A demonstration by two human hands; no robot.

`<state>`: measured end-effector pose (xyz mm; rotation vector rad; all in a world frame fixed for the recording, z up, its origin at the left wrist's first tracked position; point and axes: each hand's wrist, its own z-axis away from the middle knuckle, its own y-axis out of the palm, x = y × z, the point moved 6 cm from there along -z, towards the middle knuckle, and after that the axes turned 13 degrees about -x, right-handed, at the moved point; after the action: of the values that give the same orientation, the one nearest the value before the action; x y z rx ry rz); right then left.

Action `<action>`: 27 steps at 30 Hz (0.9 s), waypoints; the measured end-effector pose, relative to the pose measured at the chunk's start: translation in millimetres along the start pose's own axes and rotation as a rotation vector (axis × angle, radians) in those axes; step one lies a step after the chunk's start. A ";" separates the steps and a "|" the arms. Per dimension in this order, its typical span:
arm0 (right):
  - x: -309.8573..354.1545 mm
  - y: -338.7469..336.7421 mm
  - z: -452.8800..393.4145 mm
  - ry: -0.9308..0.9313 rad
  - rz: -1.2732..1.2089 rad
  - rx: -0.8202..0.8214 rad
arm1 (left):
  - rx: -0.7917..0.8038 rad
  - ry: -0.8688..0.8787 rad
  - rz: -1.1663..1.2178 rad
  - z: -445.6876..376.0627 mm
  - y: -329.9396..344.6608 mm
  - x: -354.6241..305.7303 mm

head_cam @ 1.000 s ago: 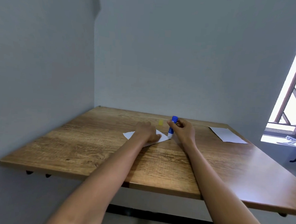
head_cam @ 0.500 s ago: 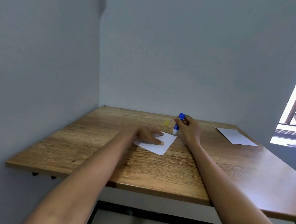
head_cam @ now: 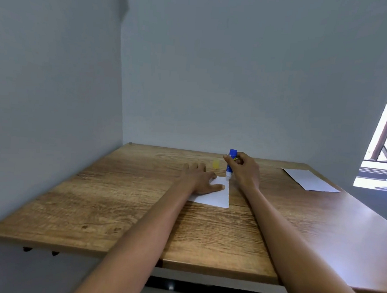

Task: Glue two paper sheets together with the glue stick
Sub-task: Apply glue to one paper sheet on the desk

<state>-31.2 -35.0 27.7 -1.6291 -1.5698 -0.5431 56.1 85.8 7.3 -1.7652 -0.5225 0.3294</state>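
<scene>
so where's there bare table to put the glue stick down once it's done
Bare wood lies between the right hand and the second sheet, and across the table's near-left. It is crowded at the centre: left hand, near sheet, glue stick, yellow cap.

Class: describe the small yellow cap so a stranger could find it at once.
Start at the wooden table. Toward its far edge, the cap stands just beyond the left hand, left of the glue stick. It is the only yellow thing there.
</scene>
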 end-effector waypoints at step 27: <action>8.7 -6.3 13.0 -0.065 0.074 0.087 | -0.090 -0.049 0.076 5.6 -2.0 -1.2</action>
<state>-38.9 -20.0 28.2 -1.6462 -1.5512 -0.3809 52.0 90.3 7.7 -1.8712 -0.5126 0.4092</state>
